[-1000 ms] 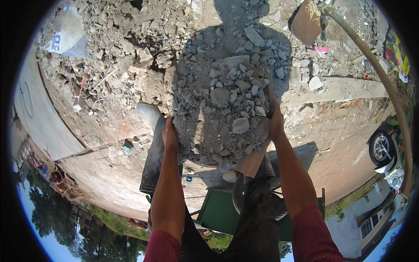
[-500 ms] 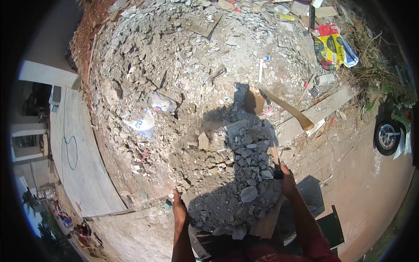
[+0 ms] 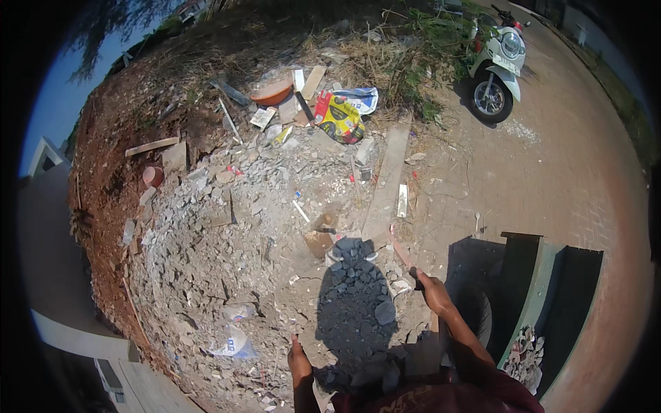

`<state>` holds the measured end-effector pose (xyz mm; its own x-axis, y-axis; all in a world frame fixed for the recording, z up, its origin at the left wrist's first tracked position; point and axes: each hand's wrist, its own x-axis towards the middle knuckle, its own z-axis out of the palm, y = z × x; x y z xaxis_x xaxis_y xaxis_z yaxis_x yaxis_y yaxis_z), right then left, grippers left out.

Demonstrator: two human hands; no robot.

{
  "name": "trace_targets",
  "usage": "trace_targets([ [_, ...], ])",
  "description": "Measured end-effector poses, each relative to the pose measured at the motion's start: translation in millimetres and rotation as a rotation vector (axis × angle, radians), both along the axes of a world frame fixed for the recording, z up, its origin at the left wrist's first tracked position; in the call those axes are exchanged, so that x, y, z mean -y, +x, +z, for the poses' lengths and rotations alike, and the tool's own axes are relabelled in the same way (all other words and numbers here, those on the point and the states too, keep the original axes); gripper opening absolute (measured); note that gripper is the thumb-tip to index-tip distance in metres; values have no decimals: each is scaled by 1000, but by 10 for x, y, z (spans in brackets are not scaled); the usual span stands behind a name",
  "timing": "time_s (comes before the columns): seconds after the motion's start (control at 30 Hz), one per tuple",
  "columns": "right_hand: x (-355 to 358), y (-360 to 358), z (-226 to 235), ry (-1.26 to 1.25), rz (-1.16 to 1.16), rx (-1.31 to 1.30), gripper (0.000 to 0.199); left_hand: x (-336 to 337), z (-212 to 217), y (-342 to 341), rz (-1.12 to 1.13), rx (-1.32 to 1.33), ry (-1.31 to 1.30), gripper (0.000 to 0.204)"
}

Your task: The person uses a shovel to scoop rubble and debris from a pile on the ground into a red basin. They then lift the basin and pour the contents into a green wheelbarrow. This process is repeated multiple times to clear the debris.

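My right hand (image 3: pixel 432 292) is closed around the dark end of a reddish strip (image 3: pixel 401 251) that slants up and away from it. To the left, my left hand (image 3: pixel 299 361) is also closed, low over the rubble; what it grips is too small to make out. Between the two hands lies grey broken rubble in my shadow, with a larger rounded stone (image 3: pixel 385 313) near my right forearm. Ahead of the hands a hoe blade (image 3: pixel 318 243) rests on the rubble, its wooden handle foreshortened.
A green metal cart (image 3: pixel 537 289) holding rubble stands at my right, beside a tyre. Farther off are a yellow and red bag (image 3: pixel 339 118), a wooden plank (image 3: pixel 387 179), an orange basin (image 3: pixel 272 91) and a parked white scooter (image 3: pixel 497 69). A torn white bag (image 3: pixel 234 344) lies left.
My view has tilted up and turned right, so the scooter and far ground show more. Both hands stay closed, and the hoe handle now looks much shorter.
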<state>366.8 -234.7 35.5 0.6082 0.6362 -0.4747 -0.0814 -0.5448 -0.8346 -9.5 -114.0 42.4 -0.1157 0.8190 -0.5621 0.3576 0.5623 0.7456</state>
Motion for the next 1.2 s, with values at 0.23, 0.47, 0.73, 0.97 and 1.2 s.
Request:
trace_targets([
  [0.23,2054,-579,-43,-100,-440,54,87,421,74,570,-615,405,-35,62],
  [0.47,3871,-1393,-80,-173,-969,-49,87,1288,133,1626,-1218,452,-204,65],
  [0.73,5397,-1935,-423,-237,-1410,-209,87,2814,-505,3184,-1620,35,-296,85],
  [0.97,6359,-1902,-1086,-96,-1548,-284,96,4170,-1070,4130,-2181,-545,-52,80],
  [1.2,6830,-1763,-1475,-99,-1523,-526,101,4673,-1600,4489,-2633,-159,258,45],
])
